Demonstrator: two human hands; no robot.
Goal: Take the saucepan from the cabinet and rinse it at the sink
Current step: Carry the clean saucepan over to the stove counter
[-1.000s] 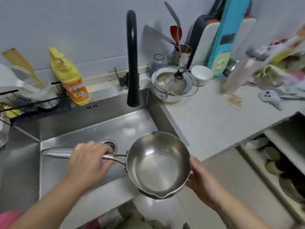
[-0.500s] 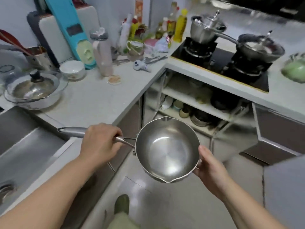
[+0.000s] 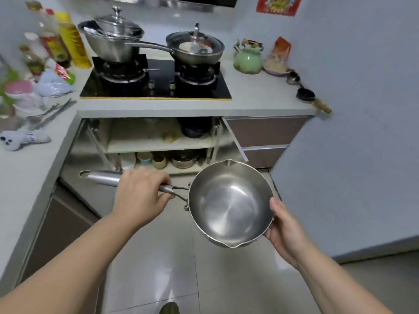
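Saucepan (image 3: 230,203) out of the open cabinet (image 3: 158,141): left hand (image 3: 139,196) grips its handle, right hand (image 3: 284,232) cups its rim; sink not in view.

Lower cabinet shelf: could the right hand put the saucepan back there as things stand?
Probably yes. The cabinet stands open, and nothing lies between it and the saucepan. The right hand only cups the rim, while the left hand grips the handle, so the left would likely guide it. The lower shelf looks crowded.

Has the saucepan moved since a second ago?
Yes. The saucepan was over the sink then; now it is held over the floor in front of the open cabinet below the stove, the sink out of view.
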